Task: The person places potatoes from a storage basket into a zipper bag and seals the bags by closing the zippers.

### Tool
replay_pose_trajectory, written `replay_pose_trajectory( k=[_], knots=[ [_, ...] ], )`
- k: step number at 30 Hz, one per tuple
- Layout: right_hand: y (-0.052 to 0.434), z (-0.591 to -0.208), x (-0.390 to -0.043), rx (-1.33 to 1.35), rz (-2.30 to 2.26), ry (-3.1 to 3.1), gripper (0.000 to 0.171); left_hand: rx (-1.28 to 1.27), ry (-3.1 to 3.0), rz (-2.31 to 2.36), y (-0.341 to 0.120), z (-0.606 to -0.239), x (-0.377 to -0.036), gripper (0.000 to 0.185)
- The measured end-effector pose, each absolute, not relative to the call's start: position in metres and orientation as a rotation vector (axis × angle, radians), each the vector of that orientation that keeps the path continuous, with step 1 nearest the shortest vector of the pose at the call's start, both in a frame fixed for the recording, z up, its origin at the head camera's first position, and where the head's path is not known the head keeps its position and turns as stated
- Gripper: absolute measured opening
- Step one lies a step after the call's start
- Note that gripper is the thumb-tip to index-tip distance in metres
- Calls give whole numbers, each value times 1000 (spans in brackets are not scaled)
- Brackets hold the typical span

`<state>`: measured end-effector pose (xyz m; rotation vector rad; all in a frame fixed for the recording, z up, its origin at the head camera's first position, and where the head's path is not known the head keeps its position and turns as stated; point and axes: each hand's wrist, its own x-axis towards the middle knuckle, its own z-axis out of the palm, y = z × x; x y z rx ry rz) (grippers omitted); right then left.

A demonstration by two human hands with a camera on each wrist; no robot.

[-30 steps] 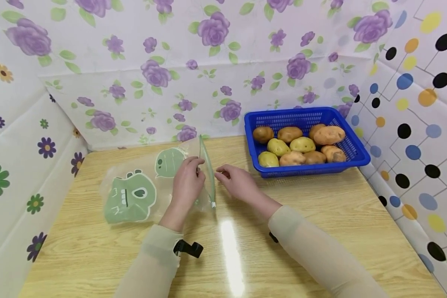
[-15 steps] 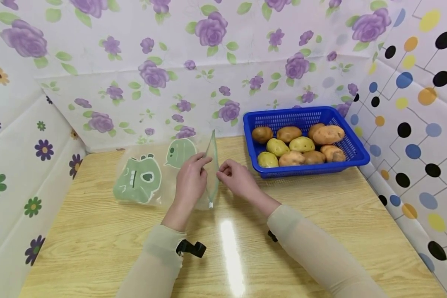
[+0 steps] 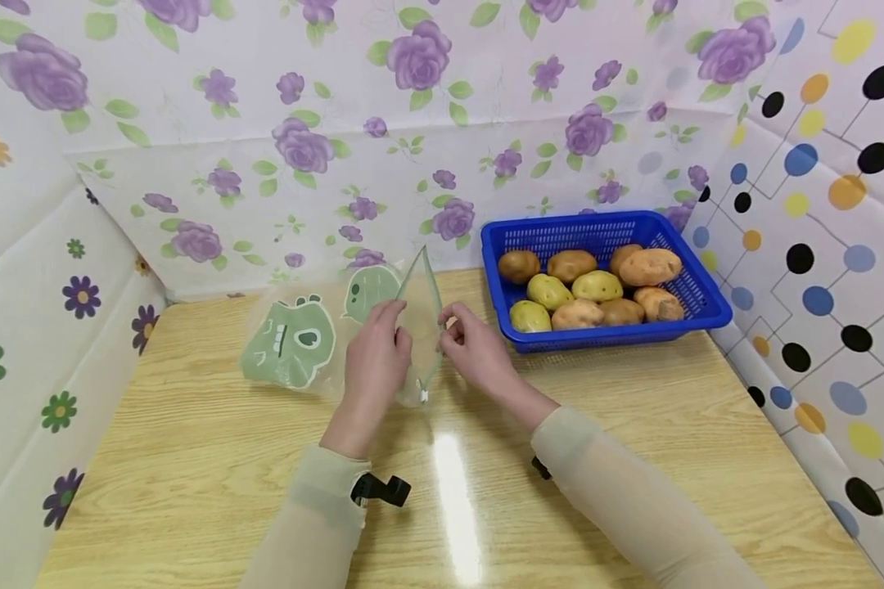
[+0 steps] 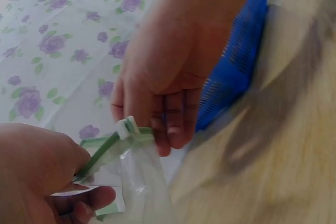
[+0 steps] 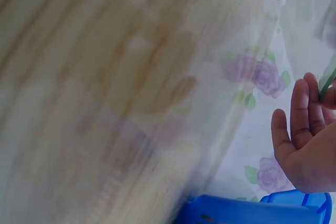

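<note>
A clear zip bag (image 3: 287,343) with green cartoon prints lies on the table, its green-edged mouth facing right and spread into a narrow gap. My left hand (image 3: 377,352) pinches the near-left edge of that mouth between thumb and fingers. On the opposite edge, my right hand (image 3: 477,348) pinches the green strip with thumb and forefinger; its other fingers are loosely bent in the right wrist view. A white slider (image 4: 127,127) sits at the near end of the zip. Through the mouth no contents show in the bag.
A blue plastic basket (image 3: 611,334) with several potatoes (image 3: 597,285) stands at the back right, just beyond my right hand. Patterned sheets (image 3: 339,204) wall the wooden table (image 3: 206,491) at the back and both sides.
The bag has shifted right and away from me, and its mouth has widened. My right hand, earlier beside the edge, now pulls it slightly apart from my left hand.
</note>
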<state>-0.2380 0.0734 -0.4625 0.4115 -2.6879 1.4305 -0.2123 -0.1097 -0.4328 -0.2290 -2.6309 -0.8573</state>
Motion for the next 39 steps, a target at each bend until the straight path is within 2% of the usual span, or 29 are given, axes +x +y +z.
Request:
replay_pose_trajectory(
  k=[4, 8, 17, 24, 32, 39],
  knots=[
    [76, -463, -238, 407, 1442, -2688, 22, -224, -2589, -963, -114, -424, -214, 45],
    [77, -459, -236, 373, 1504, -2682, 20, -209, -2519, -1000, -120, -409, -213, 44],
    [76, -427, -225, 307, 1357, -2740, 18, -229, -2385, -1085, -130, -378, -207, 44],
    [77, -408, -229, 309, 1169, -2829, 44, -219, -2369, -1043, -130, -366, -207, 47],
    [86, -397, -235, 338, 1260, -2857, 56, -161, -2280, -1059, -138, -356, -201, 46],
    [91, -392, -244, 458, 1498, -2758, 62, -220, -2282, -1230, -140, -351, -197, 48]
  ],
)
